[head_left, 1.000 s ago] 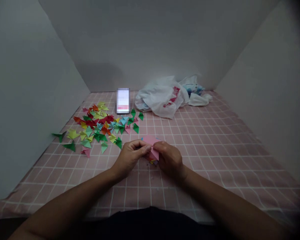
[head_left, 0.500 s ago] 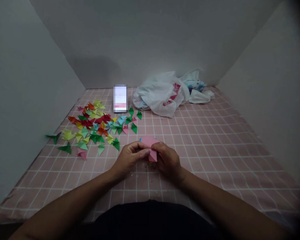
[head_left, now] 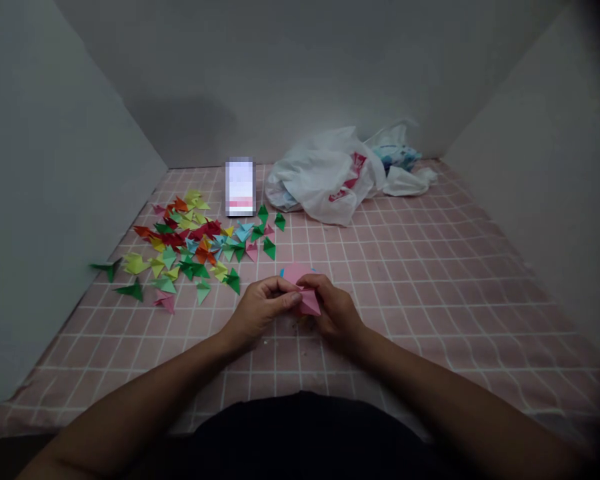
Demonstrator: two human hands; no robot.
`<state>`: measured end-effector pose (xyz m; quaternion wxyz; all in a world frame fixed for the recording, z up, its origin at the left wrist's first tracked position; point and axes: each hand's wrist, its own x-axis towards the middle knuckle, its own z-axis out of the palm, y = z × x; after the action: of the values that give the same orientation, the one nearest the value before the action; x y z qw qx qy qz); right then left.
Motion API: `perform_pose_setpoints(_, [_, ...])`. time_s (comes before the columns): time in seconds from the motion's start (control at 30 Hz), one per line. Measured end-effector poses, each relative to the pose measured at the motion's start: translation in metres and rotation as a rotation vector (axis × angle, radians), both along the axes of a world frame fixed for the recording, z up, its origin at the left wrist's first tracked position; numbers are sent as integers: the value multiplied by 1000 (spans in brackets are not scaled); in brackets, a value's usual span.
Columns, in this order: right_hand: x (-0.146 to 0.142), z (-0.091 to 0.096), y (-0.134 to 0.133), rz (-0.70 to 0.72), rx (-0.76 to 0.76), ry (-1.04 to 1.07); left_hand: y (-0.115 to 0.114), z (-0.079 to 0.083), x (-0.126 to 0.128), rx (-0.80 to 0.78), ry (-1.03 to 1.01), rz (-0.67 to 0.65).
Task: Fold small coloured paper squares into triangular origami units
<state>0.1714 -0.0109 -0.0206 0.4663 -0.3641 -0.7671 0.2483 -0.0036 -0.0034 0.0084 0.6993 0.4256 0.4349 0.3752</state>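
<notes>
- The left hand [head_left: 260,308] and right hand [head_left: 337,312] meet at the lower middle of the frame, low over the counter [head_left: 430,280], which is covered in a pink checked cloth.
- Both hands pinch the pink folded paper [head_left: 309,302] between thumb and fingertips; each grip is clenched on it, one from either side.
- Just above the hands in the frame, a flat pink sheet [head_left: 295,272] lies on the counter, with a blue edge showing at its left.
- To the left of centre, well apart from the hands, lies a scatter of folded paper triangles [head_left: 195,243] in green, yellow, red, orange, blue and pink.
- Above that scatter stands a small upright screen [head_left: 241,188], blurred.
- At the upper middle, by the back wall, sits a crumpled white plastic bag [head_left: 325,177] with red print, and a second bag [head_left: 397,160] with blue inside lies to its right.
</notes>
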Motion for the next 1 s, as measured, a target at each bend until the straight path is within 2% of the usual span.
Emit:
perform_pose_setpoints(0.13, [2, 3, 1, 31, -97, 37, 1, -1, 0, 16, -2, 31])
perform_pose_setpoints(0.2, [2, 3, 2, 34, -211, 92, 2, -2, 0, 18, -5, 52])
perform_pose_setpoints(0.33, [3, 2, 5, 112, -513, 337, 4, -3, -1, 30, 15, 76])
perform_pose_setpoints(0.43, [3, 3, 7, 142, -629, 448, 4, -4, -3, 76, 47, 109])
perform_pose_setpoints(0.53, [4, 4, 7, 168, -672, 457, 4, -4, -3, 108, 86, 125])
perform_pose_setpoints(0.63, [4, 3, 6, 131, -696, 448, 2, -2, -1, 125, 90, 122])
perform_pose_setpoints(0.9, [-3, -4, 2, 102, -727, 598, 0, 2, 2, 192, 76, 174])
perform_pose_setpoints(1.0, [-1, -3, 2, 90, -691, 543, 1, 1, 0, 253, 116, 178])
